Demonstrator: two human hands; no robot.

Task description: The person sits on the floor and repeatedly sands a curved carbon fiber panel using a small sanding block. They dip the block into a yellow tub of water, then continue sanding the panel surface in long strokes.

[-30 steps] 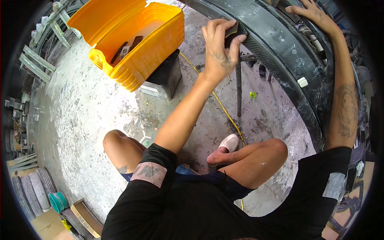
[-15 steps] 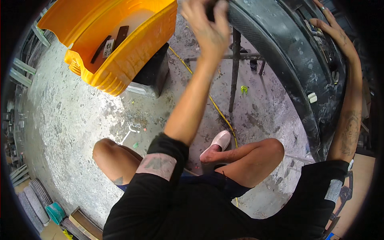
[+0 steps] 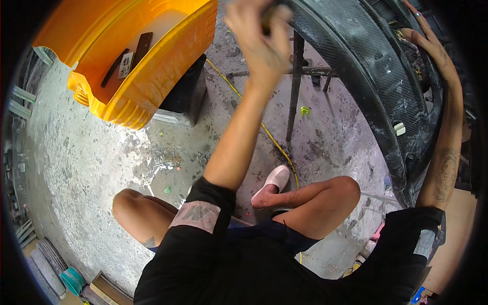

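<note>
A long, curved black car body panel (image 3: 351,66) with a carbon-fibre weave and whitish smears runs down the right side. My left hand (image 3: 262,43), blurred by motion, is at the panel's upper left end. Its thumb and fingers curl round a small dark thing (image 3: 272,18), too smeared to name. On the panel's right edge my right hand (image 3: 434,48) grips the rim, thumb and fingers apart, some fingertips hidden. A small white piece (image 3: 399,128) is on the panel's lower part.
A yellow cut-open tub (image 3: 168,66) holds dark strips and a small white piece, standing on a black box (image 3: 185,96). Dark stand legs (image 3: 295,91) are under the panel. A yellow cord (image 3: 274,140) crosses the stained floor. Tyres (image 3: 48,264) and a green bucket (image 3: 72,280) sit lower left.
My left hand, still closed on the dark thing, has shifted slightly upward at the panel's end. My right hand keeps its grip. The tub appears farther left as the view shifts.
</note>
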